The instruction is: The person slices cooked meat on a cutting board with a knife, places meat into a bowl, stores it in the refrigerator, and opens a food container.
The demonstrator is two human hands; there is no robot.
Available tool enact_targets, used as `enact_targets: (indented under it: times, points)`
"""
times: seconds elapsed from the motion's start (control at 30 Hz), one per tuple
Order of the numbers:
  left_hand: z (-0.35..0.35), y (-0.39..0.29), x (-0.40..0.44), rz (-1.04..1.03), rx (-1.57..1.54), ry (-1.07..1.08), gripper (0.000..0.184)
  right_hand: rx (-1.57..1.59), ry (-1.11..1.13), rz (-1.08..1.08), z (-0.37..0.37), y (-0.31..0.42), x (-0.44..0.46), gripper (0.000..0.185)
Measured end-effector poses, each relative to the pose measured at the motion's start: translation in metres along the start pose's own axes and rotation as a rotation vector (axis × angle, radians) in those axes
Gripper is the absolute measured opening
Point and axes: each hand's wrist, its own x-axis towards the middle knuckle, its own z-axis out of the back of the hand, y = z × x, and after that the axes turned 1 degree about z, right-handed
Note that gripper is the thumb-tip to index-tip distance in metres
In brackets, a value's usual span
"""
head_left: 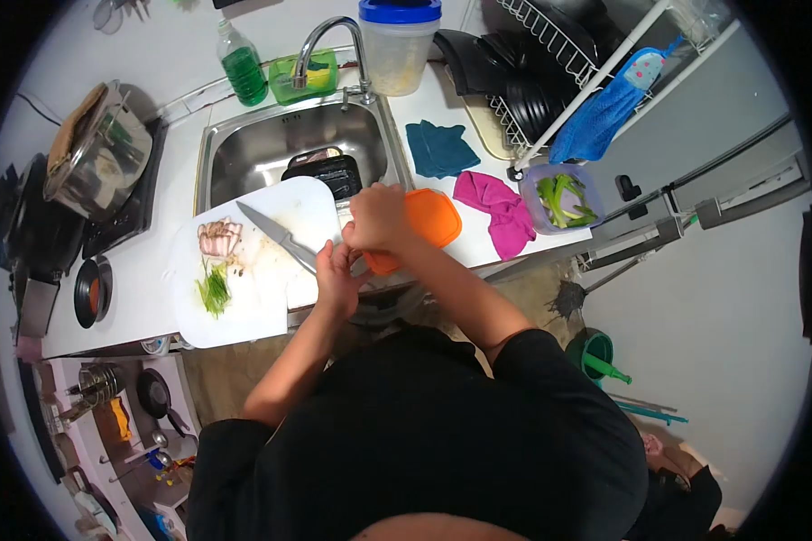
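Note:
My left hand and my right hand meet at the right edge of a white cutting board. Both have their fingers drawn together in a pinch; whatever is between them is too small or hidden to name. Partly covered by my right hand and forearm is an orange plastic lid. A kitchen knife lies on the board, its handle close to my left hand. Sliced pinkish meat and a small heap of cut green stalks sit at the board's left side.
Behind the board is a steel sink with a black tray in it. A teal cloth, a pink cloth and a container of greens are on the right. At left stands a pot. Another person is at lower right.

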Motion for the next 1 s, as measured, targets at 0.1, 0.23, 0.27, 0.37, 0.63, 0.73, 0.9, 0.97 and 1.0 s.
enact_targets:
  times: [0.1,0.23,0.27,0.37,0.63,0.73,0.9,0.97,1.0]
  points:
    - [0.003,-0.004,0.007,-0.002,0.011,0.054,0.066,0.005,0.079,-0.078,0.031,0.001,0.0,0.028]
    - [0.012,-0.008,0.009,-0.039,0.018,-0.061,0.052,-0.082,-0.281,-0.071,0.12,-0.024,-0.013,0.029]
    - [0.013,-0.013,0.008,-0.094,0.014,-0.168,0.045,-0.164,-0.395,-0.083,0.124,-0.043,-0.012,0.032]
    - [0.016,-0.045,-0.001,-0.199,-0.08,-0.175,0.032,-0.335,-0.585,-0.119,0.095,-0.116,-0.022,0.033]
    - [0.048,-0.117,0.004,-0.357,0.132,-0.39,0.018,0.201,-0.295,-0.047,0.073,-0.133,0.061,0.04]
    - [0.035,-0.125,0.034,-0.358,0.21,-0.369,0.017,0.831,0.026,-0.19,-0.068,-0.189,0.19,0.019]
    - [0.015,-0.128,0.08,-0.256,0.079,-0.274,0.019,1.42,0.045,-0.89,-0.137,-0.154,0.254,0.009]
    - [0.016,-0.131,0.098,-0.192,0.045,-0.309,0.02,1.546,0.063,-0.89,-0.201,-0.178,0.273,0.011]
    - [0.019,-0.131,0.109,-0.122,0.007,-0.325,0.022,1.507,0.184,-0.921,-0.171,-0.162,0.262,0.005]
